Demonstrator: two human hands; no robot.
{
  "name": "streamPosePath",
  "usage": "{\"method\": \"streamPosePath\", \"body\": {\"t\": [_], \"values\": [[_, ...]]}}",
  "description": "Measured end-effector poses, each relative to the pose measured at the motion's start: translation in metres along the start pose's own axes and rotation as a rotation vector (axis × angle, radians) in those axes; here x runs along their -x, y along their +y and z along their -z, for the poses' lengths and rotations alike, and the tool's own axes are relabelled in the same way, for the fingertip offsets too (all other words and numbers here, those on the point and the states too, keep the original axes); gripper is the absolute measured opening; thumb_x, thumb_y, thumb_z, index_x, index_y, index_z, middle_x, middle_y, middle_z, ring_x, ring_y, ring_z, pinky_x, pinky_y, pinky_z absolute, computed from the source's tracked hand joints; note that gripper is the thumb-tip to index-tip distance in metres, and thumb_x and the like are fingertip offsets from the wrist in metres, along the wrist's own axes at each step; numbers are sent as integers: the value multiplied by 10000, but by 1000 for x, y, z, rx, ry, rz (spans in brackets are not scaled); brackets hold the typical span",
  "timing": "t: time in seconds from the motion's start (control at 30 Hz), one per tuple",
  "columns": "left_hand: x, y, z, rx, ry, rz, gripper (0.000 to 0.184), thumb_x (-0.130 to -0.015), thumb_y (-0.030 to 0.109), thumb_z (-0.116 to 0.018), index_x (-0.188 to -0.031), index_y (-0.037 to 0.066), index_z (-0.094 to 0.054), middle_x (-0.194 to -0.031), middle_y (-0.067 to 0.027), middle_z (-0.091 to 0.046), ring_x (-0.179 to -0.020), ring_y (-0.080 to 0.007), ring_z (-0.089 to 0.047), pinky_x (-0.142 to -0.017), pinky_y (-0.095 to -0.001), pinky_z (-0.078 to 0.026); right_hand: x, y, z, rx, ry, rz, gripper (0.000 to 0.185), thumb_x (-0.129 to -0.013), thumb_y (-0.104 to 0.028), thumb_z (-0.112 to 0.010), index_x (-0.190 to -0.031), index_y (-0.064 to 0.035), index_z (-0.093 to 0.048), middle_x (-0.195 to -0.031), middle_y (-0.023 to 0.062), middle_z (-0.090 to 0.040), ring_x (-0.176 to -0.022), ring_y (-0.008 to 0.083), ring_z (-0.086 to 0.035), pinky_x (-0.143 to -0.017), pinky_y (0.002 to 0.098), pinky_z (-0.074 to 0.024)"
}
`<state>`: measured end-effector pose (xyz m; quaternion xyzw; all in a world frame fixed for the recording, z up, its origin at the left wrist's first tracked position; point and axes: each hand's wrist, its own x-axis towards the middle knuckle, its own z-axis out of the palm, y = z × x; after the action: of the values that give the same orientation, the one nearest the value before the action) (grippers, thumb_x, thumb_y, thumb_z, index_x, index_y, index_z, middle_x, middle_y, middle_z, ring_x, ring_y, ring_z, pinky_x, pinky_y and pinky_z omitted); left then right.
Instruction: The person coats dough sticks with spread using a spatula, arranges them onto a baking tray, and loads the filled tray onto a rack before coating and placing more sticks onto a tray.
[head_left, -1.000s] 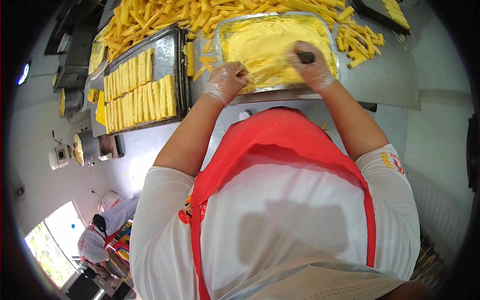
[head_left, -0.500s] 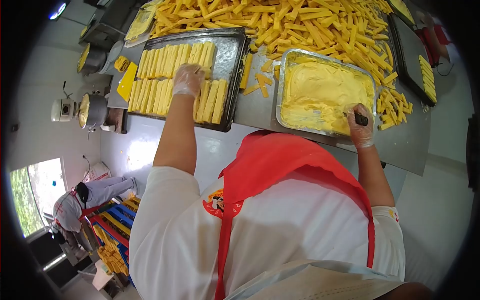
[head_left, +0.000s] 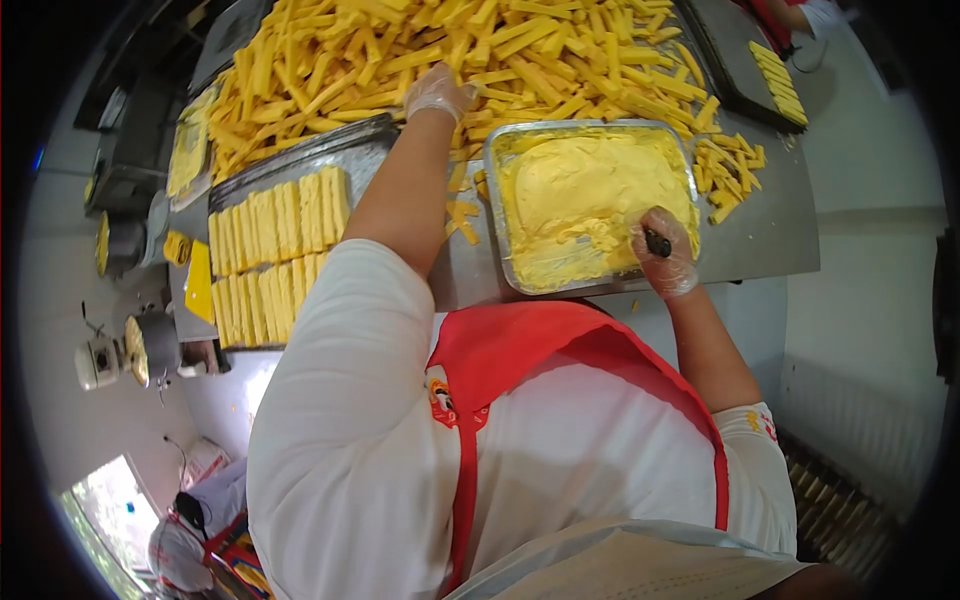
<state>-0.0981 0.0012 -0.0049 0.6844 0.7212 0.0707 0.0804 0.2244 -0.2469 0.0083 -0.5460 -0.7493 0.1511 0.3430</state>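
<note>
A: Left hand first, where do we have it?

B: We have the left hand in a clear glove, arm stretched forward, at the near edge of the big pile of yellow sticks; fingers look partly bent, but we can't tell how far open it is or whether it has hold of a stick

A: And the right hand?

B: Gloved too, we see it closed round a dark handle over the near right part of the metal pan; we can't make out the tool's other end

A: Pan contents?

B: Yellow cream, thick and smeared, with some metal showing through toward the near side

A: Other sticks?

B: We get two packed rows of sticks on the dark baking tray left of the pan, partly behind the left arm; short pieces between tray and pan, a small heap just right of the pan, on the metal table

A: Edges?

B: We note a second dark tray at upper right with one row of sticks, a co-worker at lower left
</note>
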Motion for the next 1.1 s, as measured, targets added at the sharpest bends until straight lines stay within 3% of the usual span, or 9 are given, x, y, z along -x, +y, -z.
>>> {"method": "streamPosePath", "body": {"t": [0.07, 0.17, 0.37, 0.43, 0.5, 0.57, 0.77, 0.9, 1.1], "values": [[-5, 10, 2, 27, -174, 111, 609, -916, 427, -584, -1414, 106, -446, -1415, -113, -521, -1257, -303, -535, -1034, -418, -432, 0, -5, 7, 32, -43, -19, 122, -797, 2, -636, -807, -45, -524, -795, 155, -517, -717, 364, -526, -643, 401, -448], [-6, -8, 8, -3, -50, 98, 546, -890, 441, -611, -1280, 62, -560, -1326, -150, -584, -1209, -312, -571, -989, -406, -459, 2, -15, 11, -160, -11, -101, 121, -800, 12, -629, -803, -41, -521, -792, 152, -521, -719, 362, -534, -646, 404, -454], [73, -43, 89, 216, 225, 33, 325, -854, 260, -660, -1079, 28, -623, -1089, -160, -669, -943, -309, -655, -848, -395, -509, -13, -54, -4, -331, -201, 205, 82, -806, -34, -645, -818, -44, -564, -779, 154, -539, -738, 363, -557, -653, 418, -463], [124, -34, 101, 261, 364, -218, 248, -843, 200, -683, -1012, 29, -625, -1023, -144, -666, -866, -293, -646, -787, -382, -513, -6, -42, -12, -411, -278, 189, 68, -809, -33, -640, -831, -41, -576, -798, 152, -553, -752, 361, -558, -672, 412, -471], [166, -19, 79, 715, 154, -386, 193, -823, 130, -704, -981, 39, -640, -962, -143, -647, -827, -277, -629, -762, -364, -518, 5, -19, -13, -445, -214, 148, 75, -808, -49, -649, -858, -49, -593, -818, 150, -568, -780, 356, -569, -698, 406, -483], [214, 11, 64, 695, 11, -433, 203, -808, -15, -636, -1011, 3, -637, -921, -122, -628, -886, -223, -624, -804, -311, -505, 7, 10, 7, -370, -179, 5, 74, -818, -56, -647, -874, -49, -598, -822, 144, -573, -788, 349, -584, -712, 398, -493], [260, 53, -2, 330, -59, -521, 280, -775, 50, -692, -1049, 29, -638, -936, -125, -643, -866, -249, -640, -786, -334, -514, -13, 11, 53, -9, -74, 120, 97, -875, -94, -644, -872, -32, -569, -748, 87, -516, -699, 220, -539, -663, 320, -460], [276, 79, -1, 609, -168, -205, 258, -749, 117, -720, -977, 27, -639, -908, -153, -642, -885, -325, -625, -798, -393, -496, 1, -8, 20, -748, -122, -7, 184, -905, -159, -663, -823, -49, -540, -736, 13, -454, -678, 126, -441, -618, 276, -410], [282, 78, -17, 319, 78, -517, 219, -749, 114, -711, -952, 63, -650, -910, -145, -627, -881, -348, -621, -753, -412, -512, -6, 40, 27, -379, 23, -30, 153, -921, -152, -638, -830, -60, -556, -645, 0, -434, -603, 119, -420, -572, 289, -408]]}}
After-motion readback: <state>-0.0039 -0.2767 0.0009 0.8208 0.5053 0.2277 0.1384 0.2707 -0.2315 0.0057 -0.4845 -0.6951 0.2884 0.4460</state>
